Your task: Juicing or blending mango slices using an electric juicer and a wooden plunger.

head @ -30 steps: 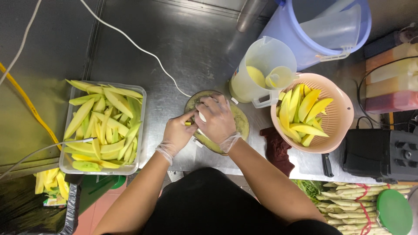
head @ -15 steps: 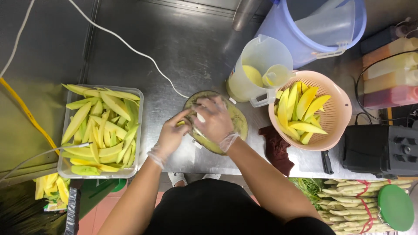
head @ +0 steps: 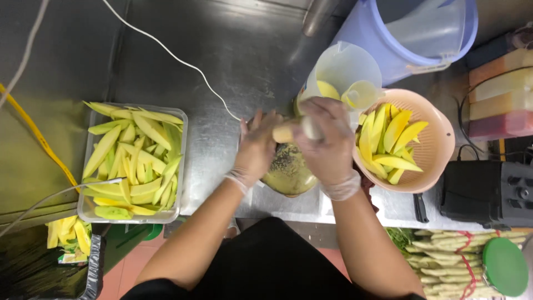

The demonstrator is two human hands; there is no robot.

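1. At centre of the steel bench [head: 222,61], both hands meet over a round green-yellow cutting board [head: 288,172], which lies flat near the front edge, just left of the pink colander.
2. Right hand [head: 327,141], in a clear thin glove, is closed round a pale wooden handle [head: 286,132]; handle sticks out leftwards from the fist. Blade or tool end is hidden by the hand, can't tell what it is.
3. Left hand [head: 256,145], also gloved, fingers together and pointing away from the person, palm down, w/ its side touching the handle end. Can't tell if it pins anything underneath; view is blurred there.
4. Pink colander [head: 438,139] sits just right of the hands, touching the right wrist area, holding yellow mango slices [head: 386,139].
5. Clear plastic jug [head: 347,69] stands just behind the hands, w/ a few yellow pieces inside.
6. Blue bucket [head: 377,33] behind the jug, a clear tub set in it.
7. Clear tray [head: 86,205] well left of the hands, piled w/ green-yellow mango strips [head: 133,158].
8. White cable [head: 172,55] runs across the bench from top left toward the board.
9. Black appliance [head: 488,191] at right edge; green lid [head: 505,266] and bundled pale stalks [head: 449,261] lower right.
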